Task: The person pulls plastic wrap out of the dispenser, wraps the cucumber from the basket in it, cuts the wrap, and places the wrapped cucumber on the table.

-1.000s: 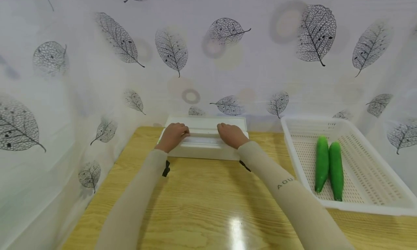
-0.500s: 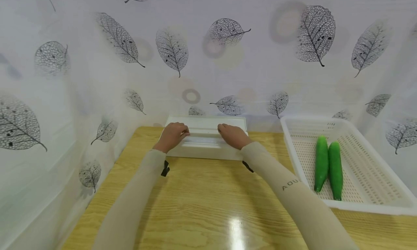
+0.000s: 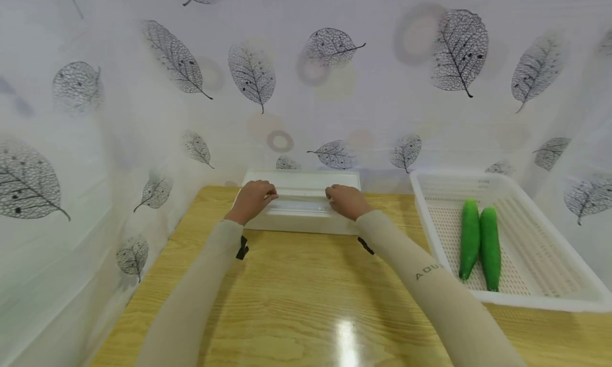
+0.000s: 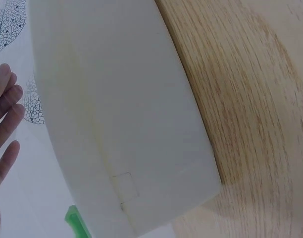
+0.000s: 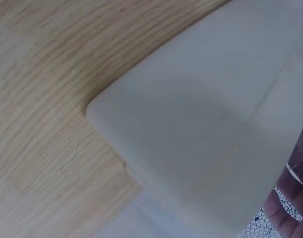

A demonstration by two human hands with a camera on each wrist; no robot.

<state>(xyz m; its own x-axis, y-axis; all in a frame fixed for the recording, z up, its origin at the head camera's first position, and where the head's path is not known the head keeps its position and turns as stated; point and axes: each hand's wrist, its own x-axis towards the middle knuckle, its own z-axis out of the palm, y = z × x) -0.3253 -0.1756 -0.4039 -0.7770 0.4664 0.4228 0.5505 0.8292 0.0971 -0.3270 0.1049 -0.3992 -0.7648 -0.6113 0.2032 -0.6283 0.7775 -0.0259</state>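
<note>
A long white box (image 3: 301,224) stands at the far side of the table, its lid (image 3: 306,178) raised at the back. Over its open top, my left hand (image 3: 252,199) pinches at the left part with thumb and fingers. My right hand (image 3: 348,201) pinches toward the right end. Clear plastic wrap (image 3: 298,205) shows as a shiny sheet between the hands. In the right wrist view, bright streaks cross the right fingers (image 5: 295,183). The left wrist view shows the left fingers (image 4: 5,124) behind the box, and a small green piece (image 4: 77,223) beside its end.
On the right stands a white perforated plastic basket (image 3: 540,303) holding two green cucumber-like vegetables (image 3: 470,239). The wooden table (image 3: 287,292) stretches between the box and me. A leaf-patterned curtain (image 3: 296,91) hangs right behind the box and along the left.
My right hand has shifted slightly to the right along the box's top. The left hand stays nearly in place. The box and basket have not visibly moved on the table.
</note>
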